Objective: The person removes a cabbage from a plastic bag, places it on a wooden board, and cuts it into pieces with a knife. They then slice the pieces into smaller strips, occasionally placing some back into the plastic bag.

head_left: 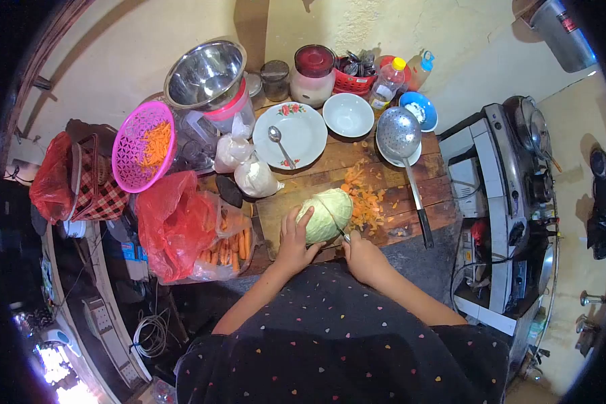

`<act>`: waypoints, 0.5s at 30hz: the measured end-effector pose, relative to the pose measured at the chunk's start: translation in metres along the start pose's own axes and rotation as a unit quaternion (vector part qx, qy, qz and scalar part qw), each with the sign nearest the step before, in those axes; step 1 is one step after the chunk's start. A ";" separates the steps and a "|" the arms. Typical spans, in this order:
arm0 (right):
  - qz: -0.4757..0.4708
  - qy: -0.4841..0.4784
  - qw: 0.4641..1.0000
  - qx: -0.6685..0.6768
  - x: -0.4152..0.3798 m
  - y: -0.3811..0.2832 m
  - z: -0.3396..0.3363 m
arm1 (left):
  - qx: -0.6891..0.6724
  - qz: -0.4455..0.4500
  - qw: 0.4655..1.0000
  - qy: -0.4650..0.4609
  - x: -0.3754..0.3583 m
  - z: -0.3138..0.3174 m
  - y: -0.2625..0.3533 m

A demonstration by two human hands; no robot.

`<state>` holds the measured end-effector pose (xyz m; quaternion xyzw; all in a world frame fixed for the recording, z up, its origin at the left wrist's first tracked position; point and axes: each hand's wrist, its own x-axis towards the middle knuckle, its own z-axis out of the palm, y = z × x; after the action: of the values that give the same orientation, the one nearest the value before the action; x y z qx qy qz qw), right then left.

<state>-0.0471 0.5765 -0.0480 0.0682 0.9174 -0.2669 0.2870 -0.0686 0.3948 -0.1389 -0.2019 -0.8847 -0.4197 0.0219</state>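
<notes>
At frame centre, we apparently cut the cabbage [324, 214]: left hand [295, 244] grasps it, right hand [365, 258] grips the knife [345, 236]; next stroke likely needs firm bracing.

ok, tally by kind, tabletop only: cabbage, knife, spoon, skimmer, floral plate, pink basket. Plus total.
Cabbage, under the left hand: 1
Knife, in the right hand: 1
Spoon, on the plate: 1
Skimmer: 1
Floral plate: 1
Pink basket, holding shredded orange pieces: 1
Total: 6
</notes>
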 end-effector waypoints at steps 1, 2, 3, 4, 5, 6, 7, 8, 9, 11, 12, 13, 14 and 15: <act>-0.002 0.012 1.000 -0.002 0.002 0.001 0.004 | -0.002 -0.003 1.000 0.005 -0.002 0.001 0.001; -0.004 0.025 1.000 -0.003 0.006 0.004 0.010 | -0.002 -0.009 1.000 0.006 -0.003 0.001 0.001; -0.006 0.039 0.999 -0.006 0.009 0.006 0.014 | -0.002 -0.013 1.000 0.010 0.000 0.000 0.001; -0.010 0.046 0.999 -0.007 0.013 0.007 0.015 | -0.002 -0.017 1.000 0.013 0.001 0.000 0.002; -0.014 0.052 0.998 -0.006 0.016 0.006 0.017 | -0.005 -0.025 1.000 0.015 0.001 0.000 0.002; -0.018 0.062 0.998 -0.006 0.020 0.006 0.018 | -0.009 -0.030 0.999 0.018 0.003 0.000 0.001; -0.024 0.066 0.998 -0.004 0.027 0.009 0.021 | -0.011 -0.033 0.999 0.022 0.006 0.000 0.000; -0.031 0.069 0.997 -0.003 0.035 0.013 0.025 | -0.006 -0.034 0.999 0.024 0.007 0.000 -0.002; -0.038 0.072 0.997 -0.002 0.038 0.013 0.024 | -0.002 -0.035 0.999 0.025 0.008 0.000 -0.004; -0.043 0.046 0.998 0.006 0.039 0.014 0.018 | -0.002 -0.036 0.999 0.025 0.009 -0.001 -0.005; -0.046 0.031 0.998 0.011 0.037 0.010 0.013 | -0.004 -0.037 0.999 0.022 0.009 -0.003 -0.005; -0.041 0.020 0.999 0.006 0.035 0.005 0.007 | -0.006 -0.037 0.999 0.019 0.010 -0.006 -0.006; -0.035 0.005 0.999 0.002 0.029 -0.001 0.001 | -0.018 -0.042 0.999 0.008 0.009 -0.008 -0.008; -0.028 -0.012 1.000 -0.003 0.025 -0.005 -0.002 | -0.031 -0.048 0.998 -0.005 0.007 -0.010 -0.009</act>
<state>-0.0703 0.5724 -0.0583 0.0389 0.9164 -0.2730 0.2903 -0.0796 0.3845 -0.1370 -0.1614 -0.8800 -0.4467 -0.0087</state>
